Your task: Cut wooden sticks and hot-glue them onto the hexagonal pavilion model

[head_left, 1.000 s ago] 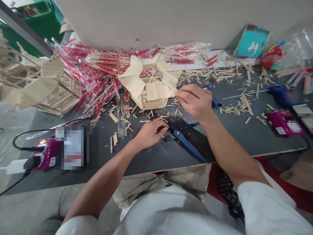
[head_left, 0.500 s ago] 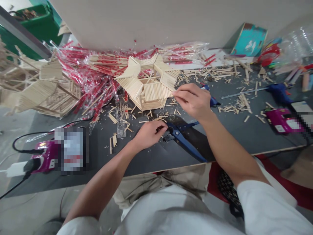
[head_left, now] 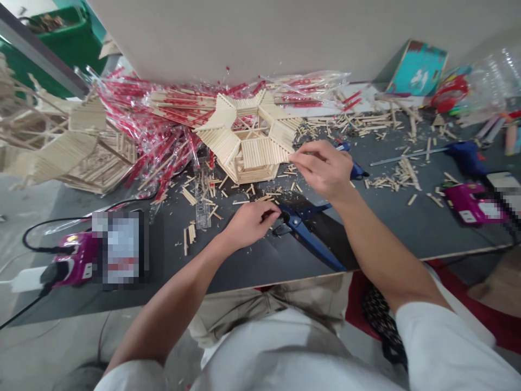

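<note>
A star-shaped bowl of pale wooden sticks (head_left: 254, 152) stands on the dark table, its flared panels built from sticks laid side by side. At the right end of its front panel, my right hand (head_left: 325, 167) pinches what looks like a short wooden stick against the edge; the fingertips mostly cover it. My left hand (head_left: 253, 222) rests lower down, thumb and fingers pressed together, and anything between them is hidden. Just right of it lies a pair of blue-handled cutters (head_left: 307, 236). A blue glue gun (head_left: 354, 163) is partly hidden behind my right hand.
Plastic-wrapped bundles of red-marked sticks (head_left: 163, 119) lie along the wall. A larger stick structure (head_left: 81, 141) stands at left. Stick offcuts (head_left: 401, 176), a clear ruler (head_left: 202, 198), another blue glue gun (head_left: 467, 156) and purple power strips (head_left: 472, 202) are spread over the table (head_left: 228, 269).
Both hands keep the same grip and nearly the same place. The whole view has shifted slightly; nothing is visibly picked up or let go.
</note>
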Motion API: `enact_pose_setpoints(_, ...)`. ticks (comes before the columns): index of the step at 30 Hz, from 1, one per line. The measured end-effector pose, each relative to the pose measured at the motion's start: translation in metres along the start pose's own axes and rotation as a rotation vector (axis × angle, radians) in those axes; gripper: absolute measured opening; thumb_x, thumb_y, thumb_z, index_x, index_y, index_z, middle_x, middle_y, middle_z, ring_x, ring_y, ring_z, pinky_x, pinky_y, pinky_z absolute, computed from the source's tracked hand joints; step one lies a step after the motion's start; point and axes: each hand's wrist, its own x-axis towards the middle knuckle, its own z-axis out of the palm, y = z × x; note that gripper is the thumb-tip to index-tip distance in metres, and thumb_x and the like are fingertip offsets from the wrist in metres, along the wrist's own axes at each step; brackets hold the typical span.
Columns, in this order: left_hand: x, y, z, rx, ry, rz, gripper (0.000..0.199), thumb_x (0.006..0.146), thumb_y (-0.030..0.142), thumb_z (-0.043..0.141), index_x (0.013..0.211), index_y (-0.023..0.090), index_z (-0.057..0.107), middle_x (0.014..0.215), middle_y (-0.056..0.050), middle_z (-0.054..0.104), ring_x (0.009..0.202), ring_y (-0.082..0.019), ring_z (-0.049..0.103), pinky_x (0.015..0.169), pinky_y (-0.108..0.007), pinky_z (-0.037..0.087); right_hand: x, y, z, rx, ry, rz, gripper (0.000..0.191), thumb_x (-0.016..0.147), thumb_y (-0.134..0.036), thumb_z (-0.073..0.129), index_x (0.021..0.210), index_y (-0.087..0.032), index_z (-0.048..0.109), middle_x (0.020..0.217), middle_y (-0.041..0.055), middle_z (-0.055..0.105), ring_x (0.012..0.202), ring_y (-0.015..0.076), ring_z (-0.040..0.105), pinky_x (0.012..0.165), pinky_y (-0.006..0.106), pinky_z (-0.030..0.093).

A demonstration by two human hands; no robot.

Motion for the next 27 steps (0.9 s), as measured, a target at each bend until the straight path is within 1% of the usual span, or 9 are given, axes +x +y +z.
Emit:
enact_pose_setpoints(2, 0.0, 0.0, 0.0, 0.004, 0.002, 0.002, 0.02, 0.104, 0.026, 0.056, 0.104, 0.021, 0.076, 0.092, -0.001, 0.077, 0.07, -0.013, 0.062, 0.067, -0.026, 0.043, 0.001, 0.0, 0.0, 0.048, 0.007, 0.023, 0.026, 0.099, -0.018, 0.069, 0.117, -0.036, 0.07, 0.104, -0.0028, 0.075, 0.07, 0.0117, 0.065, 0.063, 0.027, 0.049)
enact_pose_setpoints(5, 0.0, 0.001, 0.0, 0.006, 0.002, -0.001, 0.02, 0.104, 0.026, 0.057, 0.104, 0.021, 0.076, 0.093, -0.001, 0.077, 0.071, -0.013, 0.063, 0.067, -0.026, 0.043, 0.004, 0.0, -0.002, 0.16, -0.036, 0.058, 0.024, 0.099, -0.023, 0.072, 0.12, -0.034, 0.068, 0.107, 0.0001, 0.074, 0.08, 0.0152, 0.07, 0.069, 0.029, 0.055)
enact_pose_setpoints(7, 0.0, 0.001, 0.0, 0.005, 0.004, 0.0, 0.02, 0.104, 0.026, 0.057, 0.104, 0.021, 0.076, 0.093, -0.001, 0.078, 0.071, -0.013, 0.063, 0.067, -0.026, 0.043, 0.005, 0.0, -0.004, 0.187, -0.059, 0.049, 0.024, 0.098, -0.027, 0.075, 0.12, -0.033, 0.068, 0.108, 0.0004, 0.073, 0.08, 0.0146, 0.069, 0.069, 0.029, 0.055)
enact_pose_setpoints(9, 0.0, 0.001, 0.0, 0.004, 0.005, 0.005, 0.02, 0.104, 0.026, 0.057, 0.104, 0.021, 0.076, 0.093, -0.001, 0.077, 0.072, -0.014, 0.064, 0.068, -0.026, 0.044, 0.005, 0.0, -0.007, 0.149, -0.068, 0.024, 0.023, 0.099, -0.026, 0.074, 0.119, -0.035, 0.068, 0.109, -0.0009, 0.073, 0.076, 0.0129, 0.067, 0.067, 0.027, 0.053)
enact_pose_setpoints(13, 0.0, -0.001, 0.0, 0.0, 0.001, 0.002, 0.02, 0.103, 0.025, 0.057, 0.105, 0.021, 0.076, 0.095, -0.001, 0.078, 0.072, -0.014, 0.064, 0.068, -0.027, 0.044, 0.004, -0.001, -0.011, 0.081, -0.07, -0.024, 0.031, 0.098, -0.017, 0.07, 0.121, -0.038, 0.069, 0.114, -0.003, 0.073, 0.068, 0.0096, 0.063, 0.063, 0.026, 0.05)
enact_pose_setpoints(17, 0.0, -0.002, 0.001, 0.007, 0.003, 0.004, 0.02, 0.102, 0.024, 0.057, 0.105, 0.021, 0.076, 0.094, -0.001, 0.078, 0.07, -0.013, 0.063, 0.067, -0.027, 0.044, 0.003, -0.001, -0.01, 0.065, -0.058, -0.054, 0.031, 0.098, -0.012, 0.068, 0.12, -0.035, 0.067, 0.115, -0.0029, 0.075, 0.073, 0.0096, 0.067, 0.067, 0.025, 0.051)
enact_pose_setpoints(20, -0.001, -0.001, 0.0, 0.0, 0.0, 0.0, 0.02, 0.103, 0.025, 0.057, 0.104, 0.021, 0.076, 0.093, -0.001, 0.078, 0.07, -0.013, 0.063, 0.067, -0.026, 0.044, 0.002, -0.001, -0.009, 0.053, -0.058, -0.044, 0.03, 0.099, -0.014, 0.068, 0.12, -0.036, 0.067, 0.115, -0.004, 0.076, 0.075, 0.0097, 0.069, 0.069, 0.025, 0.052)
enact_pose_setpoints(25, -0.001, 0.0, -0.001, 0.002, -0.01, -0.013, 0.021, 0.104, 0.027, 0.056, 0.105, 0.021, 0.076, 0.096, -0.001, 0.078, 0.072, -0.014, 0.064, 0.067, -0.027, 0.044, -0.001, 0.0, -0.008, 0.059, -0.108, 0.023, 0.025, 0.101, -0.019, 0.065, 0.117, -0.038, 0.069, 0.116, -0.0044, 0.076, 0.076, 0.011, 0.071, 0.07, 0.028, 0.052)
enact_pose_setpoints(27, -0.001, 0.0, -0.001, 0.003, -0.005, -0.015, 0.021, 0.104, 0.028, 0.056, 0.105, 0.021, 0.076, 0.095, -0.001, 0.078, 0.071, -0.014, 0.064, 0.067, -0.027, 0.044, -0.002, 0.0, -0.007, 0.068, -0.109, 0.031, 0.025, 0.101, -0.019, 0.066, 0.117, -0.038, 0.069, 0.116, -0.0044, 0.076, 0.079, 0.0114, 0.071, 0.07, 0.028, 0.052)
